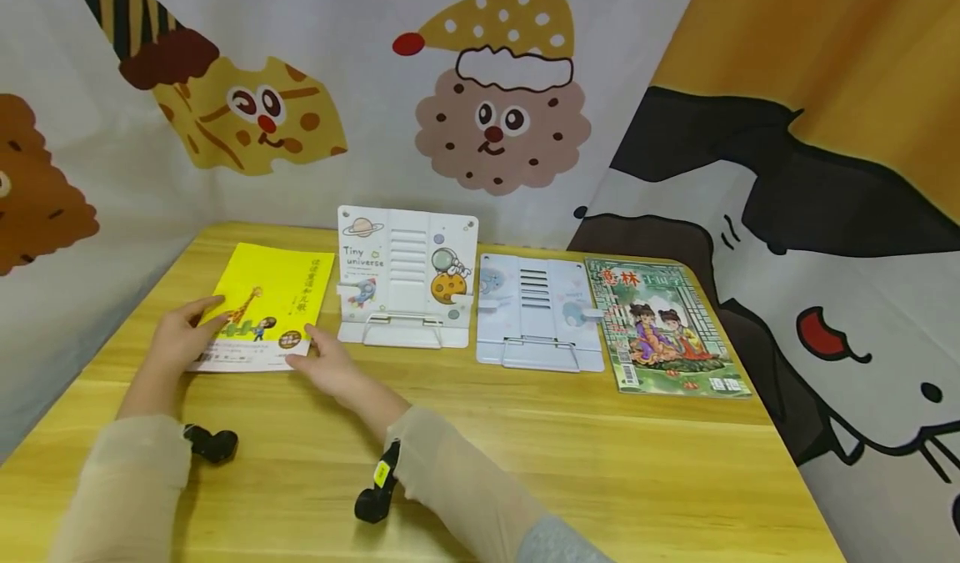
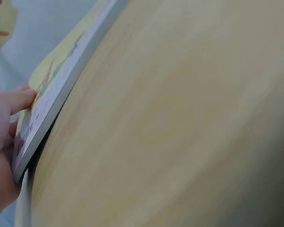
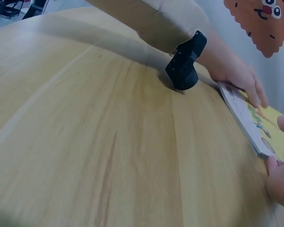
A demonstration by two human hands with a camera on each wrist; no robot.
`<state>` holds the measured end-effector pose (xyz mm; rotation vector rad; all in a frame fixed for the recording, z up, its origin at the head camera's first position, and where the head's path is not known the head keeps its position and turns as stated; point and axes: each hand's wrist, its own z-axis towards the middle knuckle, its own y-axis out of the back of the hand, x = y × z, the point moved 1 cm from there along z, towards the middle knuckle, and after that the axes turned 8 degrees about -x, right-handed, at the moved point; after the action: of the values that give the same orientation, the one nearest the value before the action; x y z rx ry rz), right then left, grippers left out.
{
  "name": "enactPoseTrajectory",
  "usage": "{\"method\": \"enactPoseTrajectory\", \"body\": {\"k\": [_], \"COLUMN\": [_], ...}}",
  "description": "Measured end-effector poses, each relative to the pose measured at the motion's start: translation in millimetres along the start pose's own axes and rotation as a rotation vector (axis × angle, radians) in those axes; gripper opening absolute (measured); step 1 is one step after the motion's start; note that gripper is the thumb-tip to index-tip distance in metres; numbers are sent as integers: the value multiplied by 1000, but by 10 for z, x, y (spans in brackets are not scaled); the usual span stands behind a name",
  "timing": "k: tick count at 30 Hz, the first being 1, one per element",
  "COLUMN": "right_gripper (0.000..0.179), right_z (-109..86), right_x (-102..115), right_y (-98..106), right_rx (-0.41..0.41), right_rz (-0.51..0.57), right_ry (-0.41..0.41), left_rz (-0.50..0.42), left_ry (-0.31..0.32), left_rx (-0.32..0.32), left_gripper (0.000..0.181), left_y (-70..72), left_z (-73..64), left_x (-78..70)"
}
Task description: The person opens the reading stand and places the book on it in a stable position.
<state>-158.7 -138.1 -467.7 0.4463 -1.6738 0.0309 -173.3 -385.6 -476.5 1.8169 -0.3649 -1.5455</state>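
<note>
A yellow book (image 1: 273, 288) with a giraffe and a child on its cover lies at the left of the table. My left hand (image 1: 180, 334) grips its left edge, with the thumb (image 2: 23, 100) over the cover. At the lower right corner, my right hand (image 1: 330, 367) holds the book between thumb and fingers; part of that hand is cut off in the right wrist view. Right of the book stands a white "Tiny universe" book stand (image 1: 408, 288), raised upright. Beside it a pale blue book stand (image 1: 536, 313) leans back lower.
A green illustrated magazine (image 1: 667, 329) lies at the table's right, beside the pale blue stand. Behind the wooden table (image 1: 600, 480) hangs a cartoon-printed curtain (image 1: 300, 204). Black wrist devices (image 1: 377, 492) sit at both sleeves.
</note>
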Motion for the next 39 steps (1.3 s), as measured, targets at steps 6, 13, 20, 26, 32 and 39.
{"method": "enactPoseTrajectory", "body": {"k": [6,13,20,26,32,39], "right_gripper": [58,55,47,44,60,84], "right_z": [-36,-30,-14,-36,-70,-116], "right_x": [39,12,-29,16,154,378], "right_y": [-10,-7,60,168,365,715], "right_rx": [-12,13,-24,-59,-15,49], "right_rz": [-43,67,94,40,12,8], "right_ry": [32,52,82,201,281,380], "left_rz": [-197,-383,-673,-473,-461,-667], "left_ry": [18,171,224,131,62,6], "left_rx": [-81,-141,-180,-185,-210,-191], "left_gripper": [55,51,54,49,48,50], "left_y": [25,114,160,214,329,391], "left_z": [-122,-357,-546,-598,-647,-761], "left_x": [71,66,-100,-248,-476,-831]}}
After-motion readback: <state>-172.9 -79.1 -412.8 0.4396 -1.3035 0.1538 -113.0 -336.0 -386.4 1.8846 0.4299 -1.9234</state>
